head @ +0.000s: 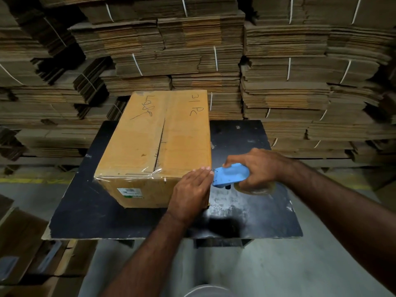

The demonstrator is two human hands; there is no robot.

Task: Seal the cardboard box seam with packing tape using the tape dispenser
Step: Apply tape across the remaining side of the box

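Head view: cardboard box point(154, 144) marked "31 PC"; left hand point(191, 190) flat on near right corner; right hand point(257, 168) gripping blue tape dispenser point(231, 174) just beside box.

Both forearms bare (no sleeves, watch or gloves).

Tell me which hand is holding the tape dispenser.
The right hand grips the blue tape dispenser; the left hand lies flat against the cardboard box.
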